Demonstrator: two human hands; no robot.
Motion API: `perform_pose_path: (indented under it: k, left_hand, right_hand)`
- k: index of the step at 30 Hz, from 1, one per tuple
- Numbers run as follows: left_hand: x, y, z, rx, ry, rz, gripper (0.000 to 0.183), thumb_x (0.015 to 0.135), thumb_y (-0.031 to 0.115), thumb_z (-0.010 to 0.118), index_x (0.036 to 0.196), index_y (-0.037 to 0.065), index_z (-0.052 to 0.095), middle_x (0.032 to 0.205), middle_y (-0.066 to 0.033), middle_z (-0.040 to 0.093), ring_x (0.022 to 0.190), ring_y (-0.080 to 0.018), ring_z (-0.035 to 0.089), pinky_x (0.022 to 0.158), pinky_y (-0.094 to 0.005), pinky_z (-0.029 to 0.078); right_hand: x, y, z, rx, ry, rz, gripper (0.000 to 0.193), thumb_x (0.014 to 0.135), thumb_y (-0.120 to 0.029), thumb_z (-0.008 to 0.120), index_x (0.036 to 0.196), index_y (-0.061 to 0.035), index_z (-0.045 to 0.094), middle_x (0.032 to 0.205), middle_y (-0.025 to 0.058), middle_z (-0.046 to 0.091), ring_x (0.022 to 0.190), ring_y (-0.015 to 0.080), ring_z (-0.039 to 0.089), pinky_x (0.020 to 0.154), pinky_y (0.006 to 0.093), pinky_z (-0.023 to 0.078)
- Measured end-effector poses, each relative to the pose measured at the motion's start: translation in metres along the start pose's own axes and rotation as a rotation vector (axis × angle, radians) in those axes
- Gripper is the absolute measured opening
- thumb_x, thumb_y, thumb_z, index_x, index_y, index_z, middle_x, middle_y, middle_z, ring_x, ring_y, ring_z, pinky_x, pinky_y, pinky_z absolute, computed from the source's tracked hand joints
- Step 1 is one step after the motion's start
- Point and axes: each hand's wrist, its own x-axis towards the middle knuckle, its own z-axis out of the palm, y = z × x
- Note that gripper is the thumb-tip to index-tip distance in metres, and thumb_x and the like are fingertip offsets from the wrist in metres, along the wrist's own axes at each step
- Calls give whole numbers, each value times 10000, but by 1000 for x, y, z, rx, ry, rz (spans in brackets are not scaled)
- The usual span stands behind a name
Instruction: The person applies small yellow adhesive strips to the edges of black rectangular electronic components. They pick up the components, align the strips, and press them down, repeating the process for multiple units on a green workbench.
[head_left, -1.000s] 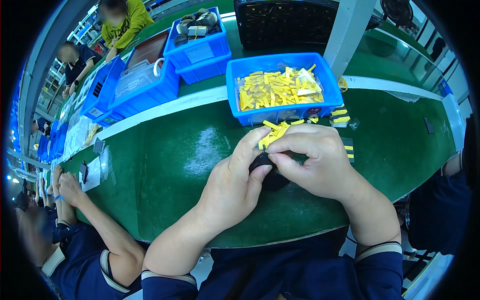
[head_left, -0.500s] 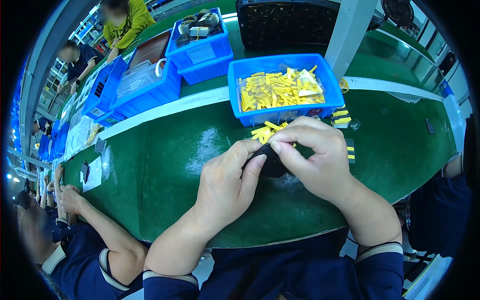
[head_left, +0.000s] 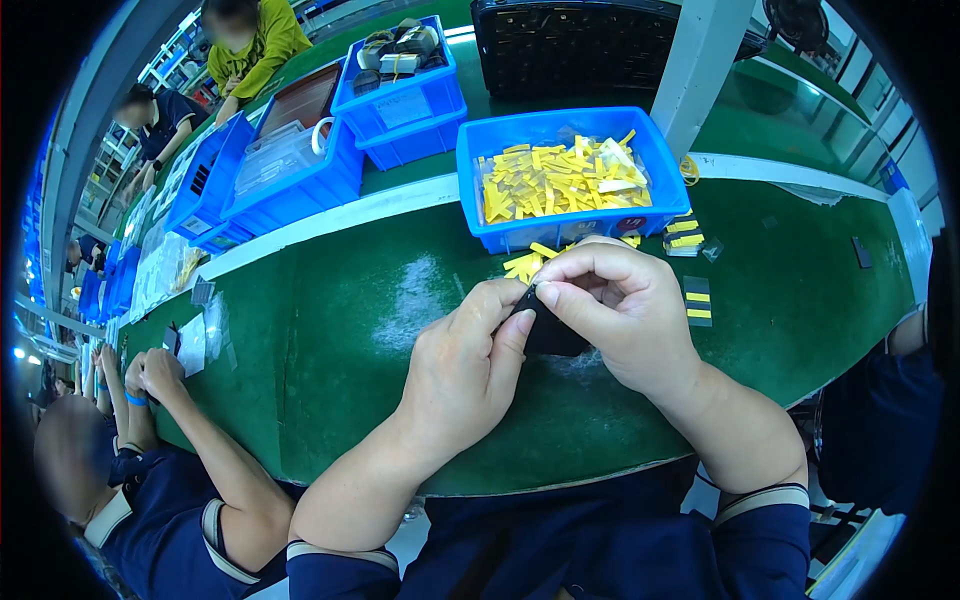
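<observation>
Between my two hands, just above the green tabletop, is a thin black flat piece (head_left: 556, 338). My left hand (head_left: 462, 350) pinches its left edge between thumb and fingers. My right hand (head_left: 625, 310) has thumb and forefinger pressed together at its upper corner; the fingertips hide whether anything small is between them. Right behind my fingers lies a small heap of yellow strips (head_left: 523, 266), partly covered by my right hand. Beyond it stands a blue bin (head_left: 580, 238) filled with more yellow strips (head_left: 545, 180).
Clear sheets with yellow strips (head_left: 698, 302) lie to the right. More blue bins (head_left: 290, 200) stand at the back left. A white-grey post (head_left: 700, 75) rises behind the yellow strips' bin. At the left a co-worker's hands (head_left: 155, 375) are over the same table, near a white sheet (head_left: 191, 347).
My right hand has turned slightly and shifted a little, uncovering more of the black piece. The co-worker's hands at the left have moved toward the white sheet.
</observation>
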Motion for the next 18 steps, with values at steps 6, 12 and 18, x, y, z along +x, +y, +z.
perform_pose_path:
  k: [6,12,18]
  left_hand:
    - [0,-3,1,-6,0,-1,155,911,51,557,1044,-27,551,810,-120,663,658,-151,670,555,-255,553]
    - [-1,1,1,58,4,-2,172,892,29,579,1050,-29,543,827,-127,661,682,-158,676,555,-261,558]
    - [-2,1,3,111,19,38,194,878,21,592,1058,-25,534,850,-136,661,694,-168,682,560,-261,555]
  right_hand:
    - [-1,3,3,32,22,2,46,810,-18,634,836,13,655,805,42,591,699,76,568,632,210,468]
    - [-2,8,4,123,26,63,45,824,-23,630,852,10,642,845,46,628,736,72,587,657,216,482]
    - [-1,7,5,157,25,65,34,825,-16,614,836,8,635,822,38,619,721,68,576,645,214,473]
